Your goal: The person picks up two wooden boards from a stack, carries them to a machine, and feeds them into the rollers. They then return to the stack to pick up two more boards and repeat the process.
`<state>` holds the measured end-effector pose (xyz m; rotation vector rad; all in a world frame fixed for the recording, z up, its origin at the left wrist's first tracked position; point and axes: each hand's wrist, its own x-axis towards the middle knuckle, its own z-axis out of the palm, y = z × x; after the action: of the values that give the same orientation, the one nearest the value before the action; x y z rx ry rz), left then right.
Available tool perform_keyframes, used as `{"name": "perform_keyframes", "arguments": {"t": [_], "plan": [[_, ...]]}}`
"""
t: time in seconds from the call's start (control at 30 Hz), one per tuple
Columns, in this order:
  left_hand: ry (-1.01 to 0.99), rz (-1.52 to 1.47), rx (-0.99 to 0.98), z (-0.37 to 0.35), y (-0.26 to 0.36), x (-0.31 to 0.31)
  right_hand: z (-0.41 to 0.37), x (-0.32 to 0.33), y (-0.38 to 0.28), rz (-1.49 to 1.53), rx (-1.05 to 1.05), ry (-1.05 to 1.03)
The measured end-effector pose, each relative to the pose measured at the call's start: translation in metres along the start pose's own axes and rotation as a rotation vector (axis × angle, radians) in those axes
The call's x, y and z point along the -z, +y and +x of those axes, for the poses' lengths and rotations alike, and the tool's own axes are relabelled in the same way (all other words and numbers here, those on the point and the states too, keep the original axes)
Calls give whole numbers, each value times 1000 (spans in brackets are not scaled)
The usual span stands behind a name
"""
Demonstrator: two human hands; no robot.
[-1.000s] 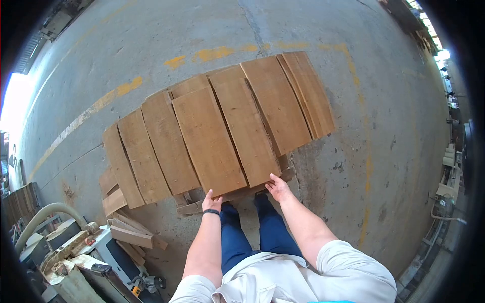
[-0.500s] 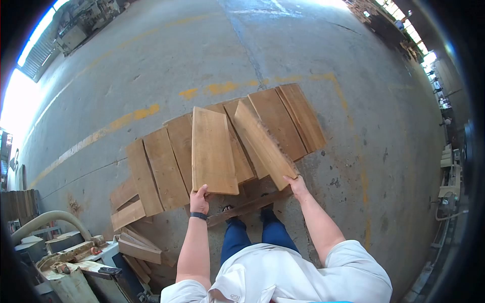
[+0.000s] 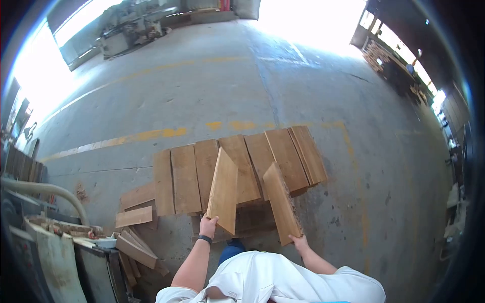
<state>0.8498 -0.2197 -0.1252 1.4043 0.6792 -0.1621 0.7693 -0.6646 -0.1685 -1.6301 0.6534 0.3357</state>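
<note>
My left hand [image 3: 208, 225] grips the near end of a light wooden board [image 3: 223, 192], which is tilted on edge. A second board [image 3: 281, 204] with a rough, bark-like edge is gripped at its near corner by my right hand [image 3: 298, 242]. Both boards are held up over a row of brown wooden planks [image 3: 235, 164] laid side by side on the floor. The held boards hide parts of that row. More dark wood lies below the row, partly covered by the two boards.
Machinery [image 3: 76, 257] with a pale hose [image 3: 50, 189] stands at the lower left. Beside it are short wood offcuts [image 3: 134, 217]. Yellow lines [image 3: 151, 135] mark the concrete floor. A stack of timber [image 3: 376, 55] is at the far right, and another machine [image 3: 131, 35] stands far left.
Both held boards have tipped more onto their edges, and my hands appear lower in view. My head view has risen, showing more of the far floor and the bright doorway.
</note>
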Motion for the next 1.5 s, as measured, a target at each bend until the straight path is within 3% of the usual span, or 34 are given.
{"name": "perform_keyframes", "arguments": {"t": [0.13,0.23,0.3,0.37,0.53,0.8,1.03,1.2,1.3,1.4,1.43,1.5], "plan": [[40,-388,95,-53,-10,0,-9,7,-2,261,-119,-86],[63,-532,112,-103,-31,3,7,11,4,314,12,-100],[59,-593,128,-145,-42,9,-1,10,-20,350,-10,-100],[65,-725,75,-189,-54,15,-8,2,-37,420,44,-151],[176,-947,-32,-295,-53,44,-30,-7,-47,472,-53,-226],[498,-1047,-481,-429,-52,139,-115,-67,-70,378,-92,-548],[1015,-919,-693,-559,-65,257,-210,-187,-63,328,-139,-945],[1341,-639,-533,-632,-123,355,-356,-291,-68,326,-199,-1176],[1461,-373,-360,-664,-160,399,-374,-356,-32,225,-251,-1230],[1553,-200,-359,-684,-180,414,-409,-408,-6,169,-239,-1285],[1531,-67,-209,-693,-185,419,-425,-422,-1,166,-230,-1308],[1564,64,-199,-702,-164,409,-449,-446,10,94,-198,-1343]]}}
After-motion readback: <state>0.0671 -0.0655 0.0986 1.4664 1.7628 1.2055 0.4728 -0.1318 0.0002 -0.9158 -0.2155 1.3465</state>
